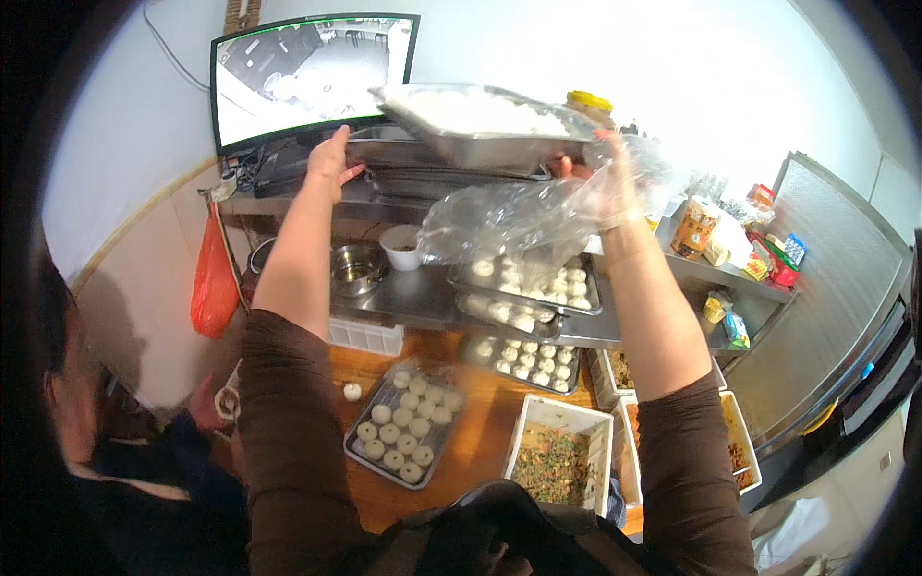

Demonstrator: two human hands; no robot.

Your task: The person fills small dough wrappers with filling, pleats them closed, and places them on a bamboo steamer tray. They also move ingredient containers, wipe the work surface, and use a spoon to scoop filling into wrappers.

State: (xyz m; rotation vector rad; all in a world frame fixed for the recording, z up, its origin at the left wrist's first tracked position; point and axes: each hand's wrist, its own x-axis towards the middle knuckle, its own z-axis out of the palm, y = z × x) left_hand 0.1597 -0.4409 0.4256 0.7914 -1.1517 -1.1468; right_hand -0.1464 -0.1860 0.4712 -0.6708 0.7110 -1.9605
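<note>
My right hand (pixel 609 176) grips the right end of a metal tray (pixel 497 147) that holds white pieces, at the height of the upper shelf. Clear plastic film (pixel 497 216) hangs from that hand and the tray's side. My left hand (pixel 333 164) is at the left end of a second metal tray (pixel 392 151) just behind and below, thumb on its rim, fingers apart; whether it bears weight I cannot tell. Below the film, trays of filled buns (pixel 529 288) stand on the lower shelf. A tray of round buns (pixel 407 425) lies on the wooden table, with a single bun (pixel 352 392) beside it.
A monitor (pixel 310 79) stands at the back left. White bins of chopped filling (pixel 555 461) are at the right of the table. A metal pot (pixel 356 270) and a white tub (pixel 403 248) sit on the lower shelf. Another person (pixel 144 461) is at the left, holding an open wrapper.
</note>
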